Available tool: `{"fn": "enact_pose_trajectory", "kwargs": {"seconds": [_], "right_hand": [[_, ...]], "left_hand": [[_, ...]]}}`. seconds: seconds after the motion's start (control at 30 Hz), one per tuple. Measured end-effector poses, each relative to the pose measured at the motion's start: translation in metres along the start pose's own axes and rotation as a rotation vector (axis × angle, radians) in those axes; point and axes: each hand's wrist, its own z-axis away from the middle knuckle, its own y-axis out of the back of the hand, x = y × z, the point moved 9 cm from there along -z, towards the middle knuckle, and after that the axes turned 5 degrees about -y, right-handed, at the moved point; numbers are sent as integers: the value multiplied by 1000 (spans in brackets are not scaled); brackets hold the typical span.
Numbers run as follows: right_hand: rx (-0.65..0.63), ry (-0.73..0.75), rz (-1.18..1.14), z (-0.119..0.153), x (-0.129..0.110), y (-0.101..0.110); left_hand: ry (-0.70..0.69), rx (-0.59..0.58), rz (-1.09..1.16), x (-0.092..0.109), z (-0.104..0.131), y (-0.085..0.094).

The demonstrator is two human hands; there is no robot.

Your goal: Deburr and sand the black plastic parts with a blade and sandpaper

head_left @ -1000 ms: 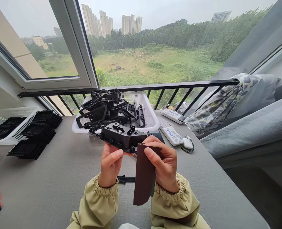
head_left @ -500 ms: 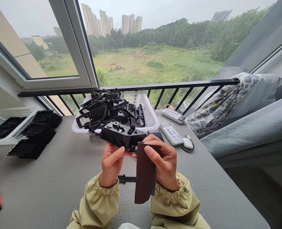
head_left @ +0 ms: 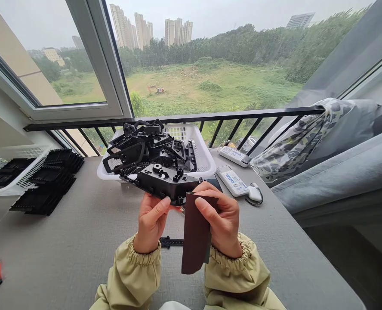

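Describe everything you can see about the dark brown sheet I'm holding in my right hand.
The dark brown sheet is a thin, flexible rectangle, matte, looking like sandpaper. It hangs downward, slightly curved, above the grey table. The right hand pinches its upper part, a finger lying across the front. Its top edge meets the black plastic part that the left hand holds. A greenish edge shows behind its lower right side.

I can see blue print on the white remote by the basket and marks on the second remote behind it, but none of it is legible to me.
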Motion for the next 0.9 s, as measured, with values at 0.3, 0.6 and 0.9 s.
{"fn": "enact_pose_trajectory", "kwargs": {"seconds": [0.3, 0.6, 0.9], "right_hand": [[-2, 16, 39, -1, -1, 1], [5, 14, -4, 0, -1, 0], [89, 100, 112, 0, -5, 8]], "left_hand": [[-44, -12, -71, 6, 2, -3], [-9, 8, -19, 2, 1, 0], [-37, 34, -202, 4, -3, 5]]}}
